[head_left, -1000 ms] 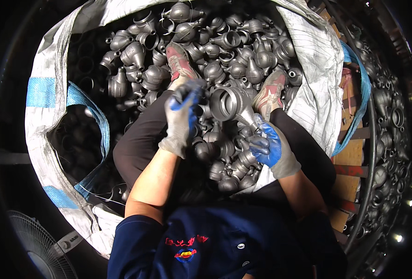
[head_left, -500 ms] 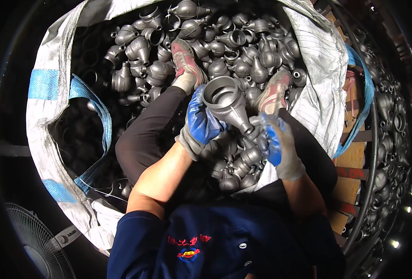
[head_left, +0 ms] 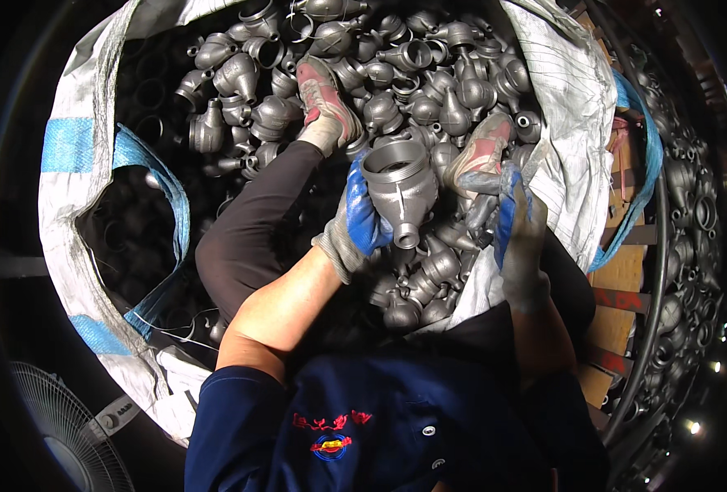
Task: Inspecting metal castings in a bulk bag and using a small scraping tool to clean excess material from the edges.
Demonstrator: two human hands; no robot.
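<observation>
My left hand [head_left: 362, 215], in a blue-coated grey glove, is closed around the side of a grey cast metal housing [head_left: 402, 190]. The housing's wide threaded mouth faces up and away, and its narrow round outlet points toward me. To its right, apart from it, my right hand [head_left: 512, 225] wears the same kind of glove and holds nothing that I can see. Its fingers are apart and reach left, above the loose castings. Many similar grey castings [head_left: 439, 266] lie heaped beneath both hands.
A large white woven sack [head_left: 76, 213] with blue straps [head_left: 162, 172] surrounds the heap. My legs and pink-grey shoes [head_left: 326, 98] rest among the castings. Wooden slats [head_left: 613, 328] and a dark rail stand at the right, with more castings beyond. A fan [head_left: 60, 426] is at the lower left.
The housing has turned in my left hand, so its narrow outlet now points toward me instead of to the lower right. My right hand has moved right and up, away from the outlet.
</observation>
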